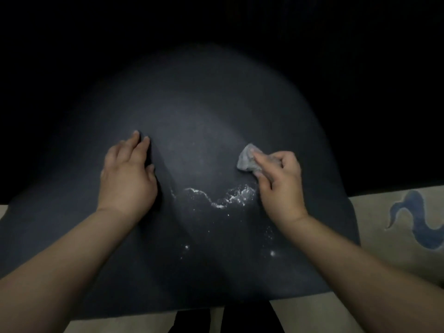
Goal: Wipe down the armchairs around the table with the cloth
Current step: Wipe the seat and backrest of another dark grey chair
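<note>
Head view, one frame, dim light.

Item: armchair (204,121). A dark, rounded upholstered surface fills most of what you see, fading to black toward the top. Which part of the chair it is, seat or back, cannot be told from here.

Item: white residue (223,199). A thin wavy streak of pale specks lies on the dark surface between your two hands, with a few loose flecks scattered nearer to you.

Item: your left hand (127,174). It rests palm down on the armchair, left of the streak. Its fingers (137,140) are straight and lie together, tips pointing away from you; nothing is held.

Item: your right hand (280,181). It sits right of the streak, just above the streak's brighter end. Its fingers (262,162) are curled round a cloth and press it to the surface.

Item: cloth (247,158). Small, grey, bunched into a wad. It pokes out past your right fingertips and touches the armchair, well apart from your left hand.

Item: floor covering (396,236). Pale beige, seen at the right edge, at the far left edge and along the bottom of the frame. On the right it carries a blue curling pattern (418,219).

Item: dark shapes (225,318) at bottom centre, below the chair's near edge; too dim to identify.
</note>
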